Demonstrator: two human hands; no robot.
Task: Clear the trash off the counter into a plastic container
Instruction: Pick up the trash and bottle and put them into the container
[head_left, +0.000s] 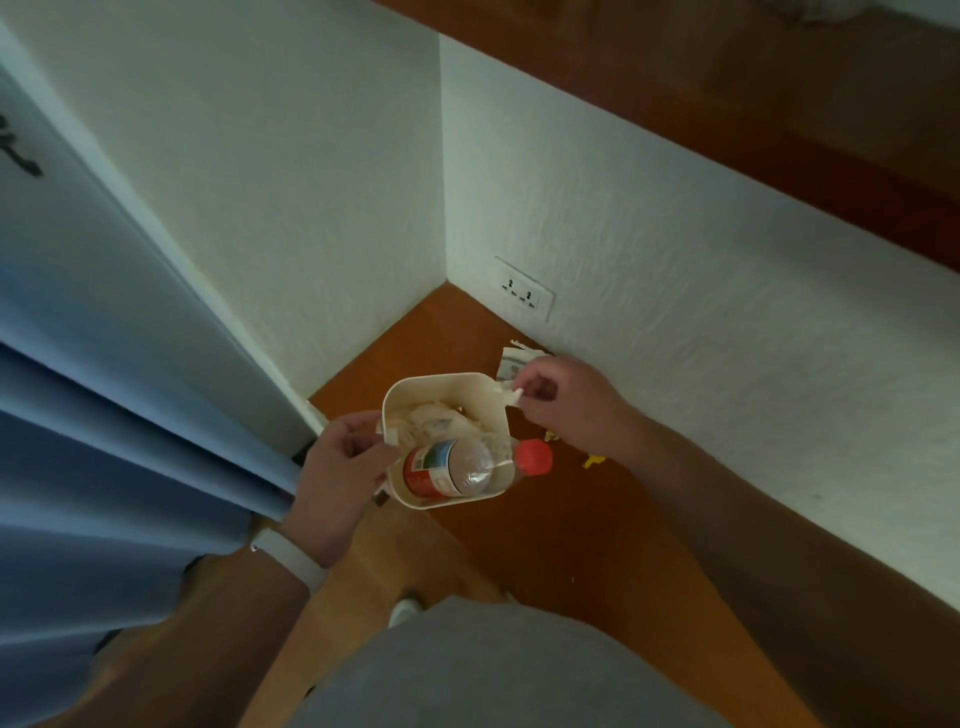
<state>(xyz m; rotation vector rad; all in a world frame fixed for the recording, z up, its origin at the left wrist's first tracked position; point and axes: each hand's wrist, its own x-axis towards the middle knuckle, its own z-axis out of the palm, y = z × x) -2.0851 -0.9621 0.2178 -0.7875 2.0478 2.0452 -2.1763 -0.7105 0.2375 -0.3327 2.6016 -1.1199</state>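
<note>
My left hand (340, 462) grips the left rim of a cream plastic container (441, 383) and holds it above the wooden counter (545, 530). Inside lie crumpled white paper (441, 418) and a clear bottle (462, 462) with a red label; its red cap (534, 457) sticks out over the right rim. My right hand (566, 400) pinches a small scrap of white paper (511, 393) at the container's far right corner. Another printed paper scrap (511, 361) lies on the counter by the wall, just behind that hand.
White walls meet in a corner behind the counter, with a double socket (522, 295) low on the right wall. Small yellow bits (592, 461) lie on the counter under my right wrist. A blue curtain (104, 441) hangs at the left. A wooden shelf (727, 104) runs above.
</note>
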